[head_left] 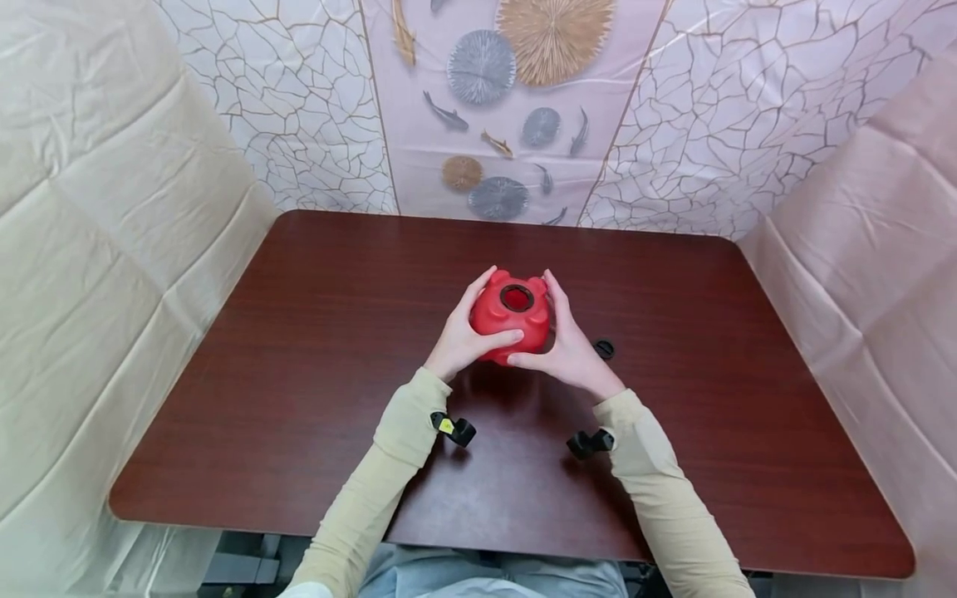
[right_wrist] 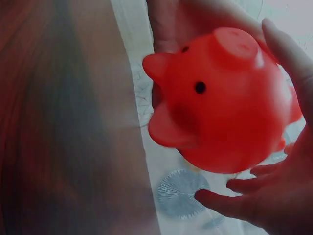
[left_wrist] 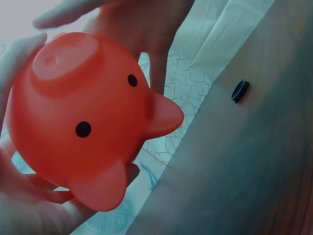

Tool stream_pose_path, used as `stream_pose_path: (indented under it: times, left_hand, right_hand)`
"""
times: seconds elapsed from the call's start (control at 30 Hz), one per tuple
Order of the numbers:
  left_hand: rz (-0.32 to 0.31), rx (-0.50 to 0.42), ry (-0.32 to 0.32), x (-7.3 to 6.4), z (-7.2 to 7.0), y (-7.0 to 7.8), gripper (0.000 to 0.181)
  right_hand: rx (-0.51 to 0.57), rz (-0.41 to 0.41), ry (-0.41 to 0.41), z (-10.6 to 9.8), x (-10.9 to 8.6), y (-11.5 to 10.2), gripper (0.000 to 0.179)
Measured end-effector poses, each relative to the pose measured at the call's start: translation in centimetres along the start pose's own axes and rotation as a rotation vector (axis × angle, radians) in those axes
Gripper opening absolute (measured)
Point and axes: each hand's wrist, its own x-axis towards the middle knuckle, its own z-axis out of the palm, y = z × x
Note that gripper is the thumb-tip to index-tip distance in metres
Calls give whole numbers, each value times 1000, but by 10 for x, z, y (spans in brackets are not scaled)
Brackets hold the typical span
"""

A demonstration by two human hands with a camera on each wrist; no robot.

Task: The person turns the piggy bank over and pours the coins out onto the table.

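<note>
"Since it is held belly-up in mid-air, how does that round, glossy red pig-shaped bank (head_left: 508, 322) sit?"

"With the round, dark-rimmed hole (head_left: 517, 298) in its underside facing up, flat red snout (left_wrist: 66, 61) toward the person, pointed red ears (right_wrist: 171, 128) below."

"And the fingers?"

"The left hand (head_left: 465, 336) grips one side, thumb across the front. The right hand (head_left: 568, 350) cups the other, fingers spread wide around it; whether every fingertip touches, I can't tell."

"How would it handle?"

"Light and hollow, I'd judge, perhaps plastic: fairly stiff, a bit slippery, hardly fragile. I'd take the bulging sides in both palms, clear of the ears."

"Nearby?"

"Just beside the right hand, a small, round black cap (head_left: 603, 349) rests on the smooth, reddish-brown wood-grain table (head_left: 336, 332) beneath the bank."

"And the room?"

"Behind the far edge rises a white backdrop (head_left: 299, 108) with gold crackle lines and a pinkish middle panel (head_left: 419, 154); pale creased cloth (head_left: 112, 249) hangs at both sides."
</note>
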Motion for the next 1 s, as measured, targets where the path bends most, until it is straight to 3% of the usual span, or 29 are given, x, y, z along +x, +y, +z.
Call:
stream_pose_path:
  times: [0.2, 0.33, 0.5, 0.57, 0.77, 1.0]
  left_hand:
    - [-15, -3, 3, -2, 2, 0, 93]
    - [-33, -5, -15, -8, 2, 16, 93]
    - [-2, 1, -8, -6, 3, 1, 92]
    - [12, -16, -12, -4, 3, -6, 93]
    - [-29, -125, -75, -12, -3, 8, 90]
    - [-91, -231, -78, -14, -7, -19, 86]
  right_hand:
    - [1, 23, 12, 7, 1, 3, 116]
    - [-50, -13, 5, 10, 2, 8, 117]
    - [-112, -69, 30, 15, 1, 13, 116]
    - [-124, -75, 48, 16, 1, 13, 116]
    - [-124, -77, 76, 16, -2, 11, 115]
    - [36, -24, 118, 10, -5, 11, 112]
